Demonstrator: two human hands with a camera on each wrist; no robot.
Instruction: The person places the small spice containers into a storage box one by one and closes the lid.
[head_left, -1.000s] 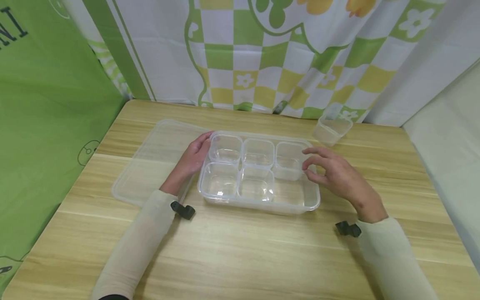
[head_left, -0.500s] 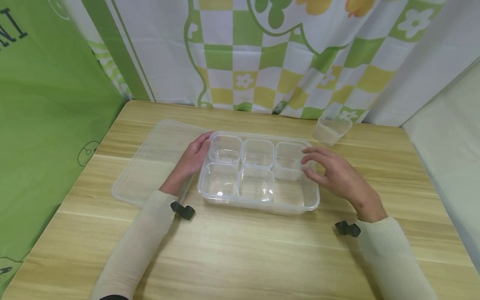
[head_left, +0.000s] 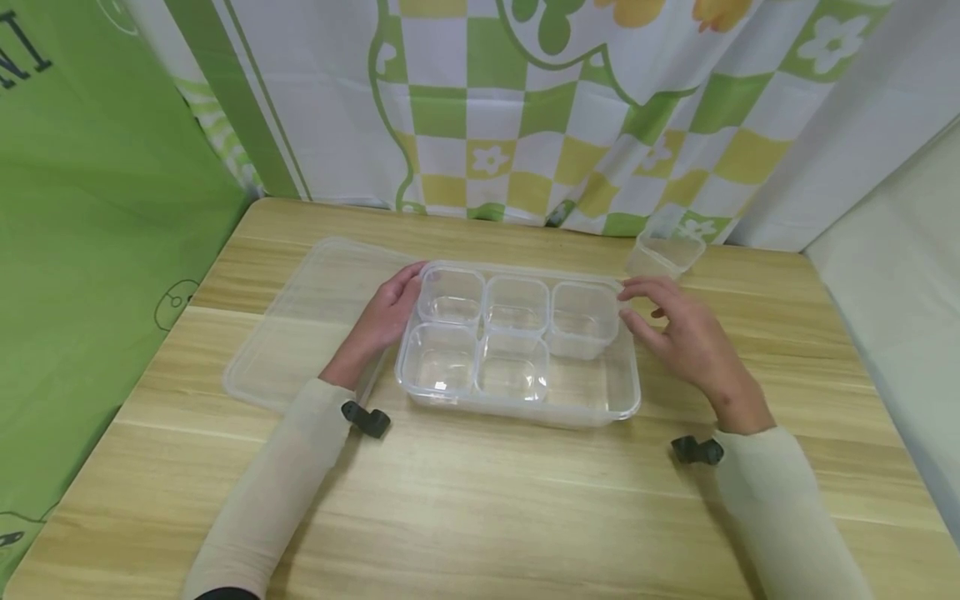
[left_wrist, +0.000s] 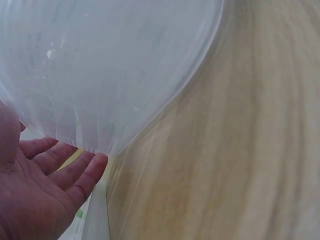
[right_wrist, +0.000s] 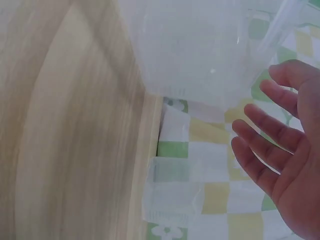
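A clear plastic box (head_left: 585,412) lies on the wooden table, holding several small clear containers (head_left: 512,367). Its front right part has no small container. My left hand (head_left: 392,310) rests against the box's left end near the back corner; in the left wrist view its fingers (left_wrist: 75,172) are relaxed and touch the box wall. By the back right corner, my right hand (head_left: 686,333) hovers with thumb and fingers apart, nothing between them. Near its fingertips is the back right container (head_left: 585,321). Another small clear container (head_left: 663,254) sits on the table behind the right hand.
A flat translucent lid (head_left: 292,333) lies left of the box, partly under the left forearm. A checkered green, white and yellow curtain (head_left: 495,117) hangs along the table's back edge. Green fabric (head_left: 97,250) covers the left side, and a pale wall (head_left: 900,217) stands right.
My right hand has drawn back a little to the right and away, from over the back right container to the box's corner. The left hand and box stay put.
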